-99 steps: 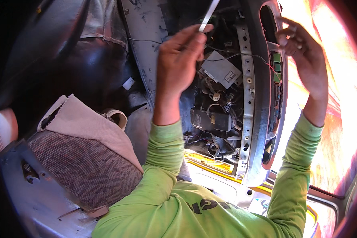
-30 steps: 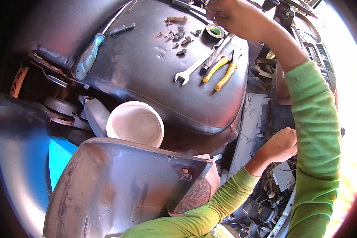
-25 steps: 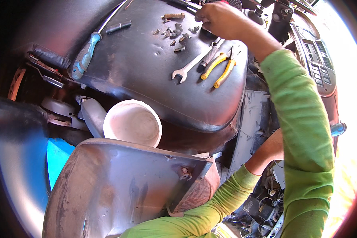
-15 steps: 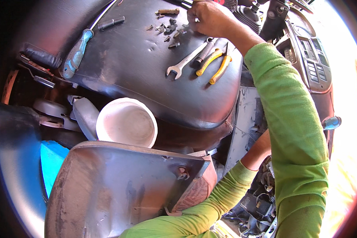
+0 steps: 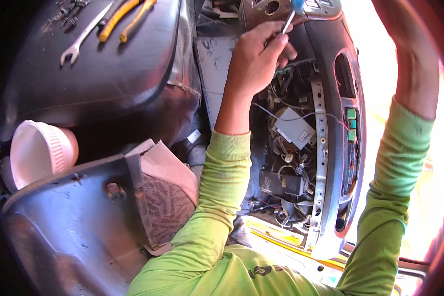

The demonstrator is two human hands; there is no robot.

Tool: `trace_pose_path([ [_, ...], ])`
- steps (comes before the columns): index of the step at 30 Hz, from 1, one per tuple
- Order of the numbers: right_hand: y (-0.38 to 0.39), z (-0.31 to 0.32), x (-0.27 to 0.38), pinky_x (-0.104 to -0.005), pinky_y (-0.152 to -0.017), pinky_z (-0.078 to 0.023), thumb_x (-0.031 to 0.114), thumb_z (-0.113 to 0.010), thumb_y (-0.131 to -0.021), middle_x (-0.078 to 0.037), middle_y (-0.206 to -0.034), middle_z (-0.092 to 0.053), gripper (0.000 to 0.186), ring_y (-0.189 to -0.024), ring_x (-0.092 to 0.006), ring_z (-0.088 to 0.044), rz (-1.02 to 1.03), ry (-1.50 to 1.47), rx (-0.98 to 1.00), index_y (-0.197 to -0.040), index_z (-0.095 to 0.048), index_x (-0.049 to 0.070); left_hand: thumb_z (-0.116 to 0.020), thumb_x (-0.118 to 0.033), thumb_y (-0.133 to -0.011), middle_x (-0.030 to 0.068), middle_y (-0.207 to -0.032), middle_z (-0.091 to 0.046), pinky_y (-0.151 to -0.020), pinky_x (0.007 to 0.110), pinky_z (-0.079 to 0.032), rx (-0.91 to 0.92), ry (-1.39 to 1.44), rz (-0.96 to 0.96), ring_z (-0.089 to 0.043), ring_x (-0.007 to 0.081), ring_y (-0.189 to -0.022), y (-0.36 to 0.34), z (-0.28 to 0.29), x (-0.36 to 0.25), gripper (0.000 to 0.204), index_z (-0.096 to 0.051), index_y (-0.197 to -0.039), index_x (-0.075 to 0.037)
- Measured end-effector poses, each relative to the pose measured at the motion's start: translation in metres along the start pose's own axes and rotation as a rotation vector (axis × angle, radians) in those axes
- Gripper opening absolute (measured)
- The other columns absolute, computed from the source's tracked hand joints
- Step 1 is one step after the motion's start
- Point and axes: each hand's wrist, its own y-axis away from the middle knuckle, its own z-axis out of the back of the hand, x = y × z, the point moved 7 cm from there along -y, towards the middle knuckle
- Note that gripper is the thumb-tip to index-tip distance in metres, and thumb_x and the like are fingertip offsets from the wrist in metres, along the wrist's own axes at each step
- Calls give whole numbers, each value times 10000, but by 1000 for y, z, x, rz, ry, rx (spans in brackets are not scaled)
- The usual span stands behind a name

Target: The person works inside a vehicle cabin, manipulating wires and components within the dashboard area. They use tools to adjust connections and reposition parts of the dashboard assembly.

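Observation:
My left hand [image 5: 261,56] is closed, gripping by its metal shaft a screwdriver [image 5: 288,22] whose blue handle points up at the top edge. This hand is over the near side of an opened vehicle dashboard [image 5: 322,98]. Below it, the cavity shows wiring, a grey module with a label [image 5: 294,128] and a black box [image 5: 274,183]. A thin wire [image 5: 301,117] stretches across the opening. My right hand [image 5: 407,34] is raised at the upper right against bright light; its fingers are cut off by the frame, so what it holds is hidden.
On the black seat [image 5: 118,74] at left lie an open-end wrench [image 5: 86,39], yellow-handled pliers [image 5: 118,20] and several small fasteners [image 5: 69,11]. A white tub [image 5: 32,153] stands behind a removed dark panel [image 5: 79,222]. Green fuses or relays [image 5: 351,123] sit in the dashboard's slot.
The view has swung right, toward the dashboard. My right hand has left the tools on the seat and risen to the upper right. My left hand now shows, holding the screwdriver.

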Motion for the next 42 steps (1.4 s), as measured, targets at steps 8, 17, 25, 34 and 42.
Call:
trace_pose_path([
  [8, 90, 6, -105, -262, -737, -537, 28, -734, -940, -41, -964, -764, 216, -842, -107, -678, -191, 43, 316, -1154, -766, 23, -630, -72, -1007, 97, -919, -750, -698, 301, -591, -160, 169, -183, -717, 157, -753, -31, -11, -7, 159, -639, -1154, -11],
  [17, 100, -19, -191, -279, -744, -522, 35, -712, -925, -28, -907, -700, 201, -792, -120, -635, -381, -4, 398, -1124, -724, 16, -578, 2, -1038, 86, -998, -661, -789, 297, -626, -207, 306, -150, -714, 172, -889, -38, -14, 13, 176, -526, -1206, 12],
  [25, 104, -36, -195, -272, -821, -503, -22, -697, -904, -21, -983, -679, 249, -896, -123, -619, -309, 137, 488, -1148, -688, 25, -589, -29, -1048, 107, -1045, -689, -832, 328, -634, -236, 446, -111, -728, 205, -951, -29, -9, 39, 183, -515, -1216, -26],
  [34, 100, -37, -194, -273, -809, -498, -45, -692, -883, -27, -949, -660, 245, -885, -127, -610, -289, 158, 515, -1118, -679, 22, -592, -29, -1049, 86, -1025, -692, -837, 331, -632, -240, 434, -145, -723, 187, -950, -27, -10, 32, 159, -530, -1195, -43],
  [42, 95, -37, -197, -275, -787, -497, -16, -692, -885, -27, -919, -653, 223, -864, -134, -606, -270, 207, 551, -1102, -676, 32, -600, -43, -1050, 83, -1028, -693, -848, 341, -630, -245, 462, -153, -721, 186, -961, -27, -6, 29, 175, -521, -1205, -51],
])
